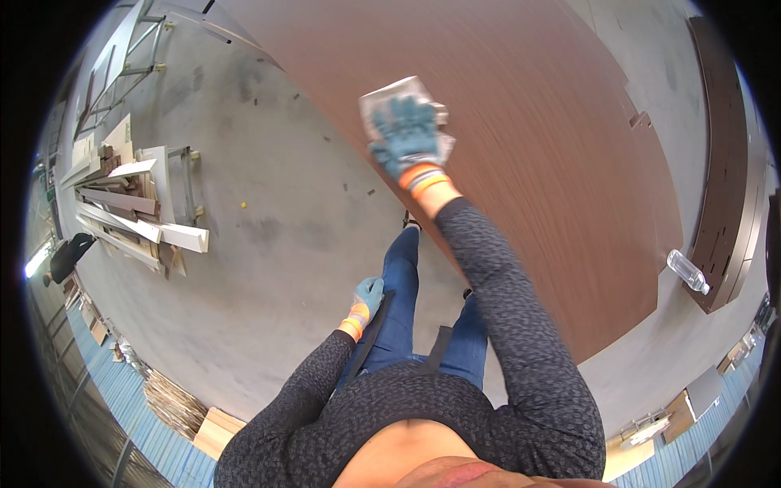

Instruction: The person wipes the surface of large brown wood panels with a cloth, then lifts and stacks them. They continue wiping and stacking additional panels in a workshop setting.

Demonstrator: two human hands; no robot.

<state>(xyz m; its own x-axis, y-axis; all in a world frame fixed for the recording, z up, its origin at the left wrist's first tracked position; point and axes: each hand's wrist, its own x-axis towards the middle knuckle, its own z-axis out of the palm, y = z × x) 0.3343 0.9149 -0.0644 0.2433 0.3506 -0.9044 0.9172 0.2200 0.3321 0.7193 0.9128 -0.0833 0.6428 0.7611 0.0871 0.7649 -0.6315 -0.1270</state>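
My right hand (406, 134), in a blue-grey glove with an orange cuff, presses a whitish cloth (389, 91) onto a large brown wood-grain panel (529, 187). Its fingers are spread over the cloth, which bunches out on both sides; the hand is slightly blurred. The cloth lies near the panel's left edge. Down by my left thigh hangs my left hand (370, 296), gloved the same way. Its fingers are curled in beside a dark strap (374, 333), and nothing shows in them.
To the left, a rack (187, 183) stands by a pile of white and brown offcut boards (134, 203). Long dark brown panels (720, 163) are stacked at the right, with a clear plastic bottle (688, 272) at their near end. A person (69, 256) is at the far left.
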